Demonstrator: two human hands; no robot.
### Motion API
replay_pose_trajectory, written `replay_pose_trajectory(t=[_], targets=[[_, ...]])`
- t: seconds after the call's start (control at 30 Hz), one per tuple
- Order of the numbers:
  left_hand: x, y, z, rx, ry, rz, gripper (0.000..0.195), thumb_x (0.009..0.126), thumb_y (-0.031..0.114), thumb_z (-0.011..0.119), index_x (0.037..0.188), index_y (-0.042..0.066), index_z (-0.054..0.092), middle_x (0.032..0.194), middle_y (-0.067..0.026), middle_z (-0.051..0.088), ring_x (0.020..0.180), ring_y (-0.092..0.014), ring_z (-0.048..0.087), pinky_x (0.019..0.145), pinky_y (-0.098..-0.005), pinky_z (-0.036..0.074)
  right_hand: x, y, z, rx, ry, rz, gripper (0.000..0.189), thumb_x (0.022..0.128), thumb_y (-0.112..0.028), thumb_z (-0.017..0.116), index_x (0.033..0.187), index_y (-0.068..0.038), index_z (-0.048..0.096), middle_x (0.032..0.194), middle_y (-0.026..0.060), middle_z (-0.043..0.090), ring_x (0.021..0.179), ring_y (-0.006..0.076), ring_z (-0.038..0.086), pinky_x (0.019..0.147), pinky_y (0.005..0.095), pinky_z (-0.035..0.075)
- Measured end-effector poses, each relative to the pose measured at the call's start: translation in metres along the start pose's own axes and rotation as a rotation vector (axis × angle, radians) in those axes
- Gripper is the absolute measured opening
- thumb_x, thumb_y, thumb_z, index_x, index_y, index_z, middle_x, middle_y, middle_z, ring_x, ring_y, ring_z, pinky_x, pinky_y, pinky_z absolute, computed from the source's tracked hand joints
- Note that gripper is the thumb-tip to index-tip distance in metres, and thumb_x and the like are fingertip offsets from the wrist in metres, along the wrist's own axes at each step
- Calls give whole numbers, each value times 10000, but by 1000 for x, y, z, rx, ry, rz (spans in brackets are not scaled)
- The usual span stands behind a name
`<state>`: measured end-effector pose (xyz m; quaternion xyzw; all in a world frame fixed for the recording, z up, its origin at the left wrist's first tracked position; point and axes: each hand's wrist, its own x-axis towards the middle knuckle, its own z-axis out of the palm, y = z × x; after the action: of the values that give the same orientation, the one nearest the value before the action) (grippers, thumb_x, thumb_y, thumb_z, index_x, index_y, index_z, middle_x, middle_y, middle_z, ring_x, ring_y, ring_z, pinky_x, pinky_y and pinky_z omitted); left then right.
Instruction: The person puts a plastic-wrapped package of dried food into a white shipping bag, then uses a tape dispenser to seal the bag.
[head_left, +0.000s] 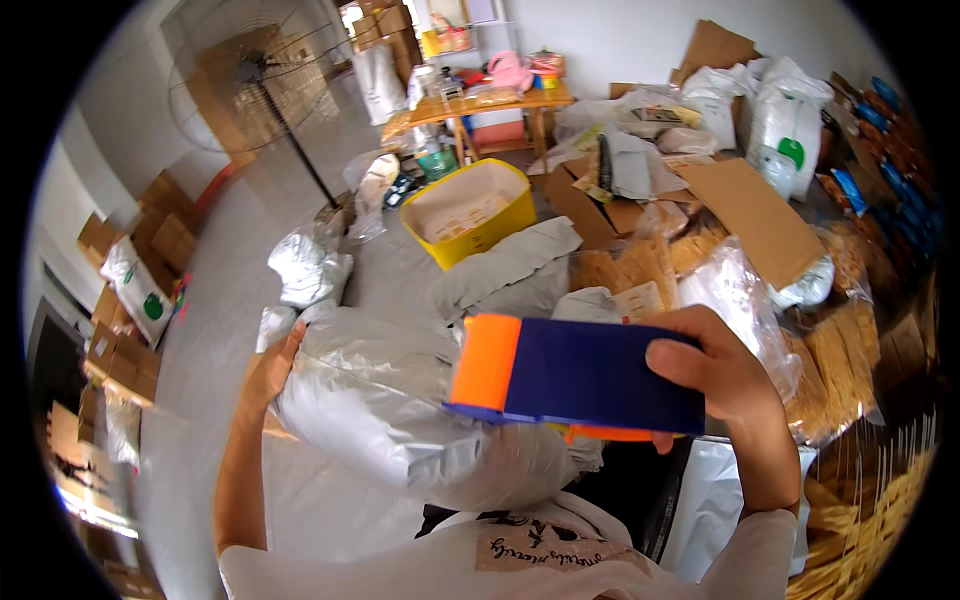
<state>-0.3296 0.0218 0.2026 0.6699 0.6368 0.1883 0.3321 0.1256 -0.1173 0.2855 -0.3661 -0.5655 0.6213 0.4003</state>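
Observation:
A bulky silver-grey plastic bag (375, 405) lies across my front, against my shirt. My left hand (274, 367) holds it by its left side, with the thumb side uppermost. My right hand (697, 364) grips a dark blue and orange plastic tape dispenser (600, 371) above the right part of the bag. The orange end (487, 360) points left over the bag, and the thumb presses on the blue side. Whether the dispenser touches the bag cannot be seen. It hides part of the bag behind it.
Ahead stands a yellow tub (480, 240), with grey parcels (510, 277) before it. Flat cardboard (750, 217) and clear bags of brown goods (832, 367) crowd the right. A pedestal fan (292, 142), wooden table (495, 105) and cartons (124, 356) stand farther off.

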Motion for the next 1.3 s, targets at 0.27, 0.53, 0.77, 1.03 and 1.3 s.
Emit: replay_pose_trajectory(t=[0.27, 0.53, 0.77, 1.03, 1.3], targets=[[-109, -68, -18, 259, 343, -229, 664, 898, 496, 223, 1033, -63, 555, 1031, -265, 560, 1045, -348, 503, 918, -346, 333, 56, 11, 6, 159, -110, -71, 390, 833, -307, 539, 951, 64, 570, 627, 76, 593, 522, 132, 585, 497, 210, 465], [-140, 27, 6, 611, 352, -362, 604, 905, 422, 226, 894, -64, 585, 968, -281, 556, 983, -436, 490, 860, -455, 376, 10, -19, -2, 116, -102, -31, 404, 830, -261, 452, 752, 114, 580, 511, 140, 558, 348, 186, 525, 322, 252, 434], [-80, 4, 16, 645, 336, -233, 518, 908, 385, 250, 936, -19, 574, 971, -251, 568, 961, -427, 502, 855, -465, 375, -17, 30, -19, 303, 56, 52, 399, 841, -247, 516, 935, 141, 520, 645, 147, 601, 415, 172, 573, 352, 237, 461], [-37, -106, 7, 595, 180, -239, 535, 893, 391, 270, 1108, -41, 501, 1061, -259, 541, 1021, -391, 498, 871, -414, 385, 6, 10, 20, -26, -120, 14, 372, 847, -321, 553, 900, 45, 591, 698, 24, 582, 633, 43, 506, 550, 185, 406], [-18, -184, 38, 507, -6, -322, 534, 890, 415, 276, 1143, -13, 472, 1106, -227, 512, 1051, -367, 473, 893, -407, 363, -40, 155, -47, -200, -96, 58, 334, 743, -228, 650, 909, 55, 589, 712, 25, 576, 668, 53, 497, 609, 206, 416]])
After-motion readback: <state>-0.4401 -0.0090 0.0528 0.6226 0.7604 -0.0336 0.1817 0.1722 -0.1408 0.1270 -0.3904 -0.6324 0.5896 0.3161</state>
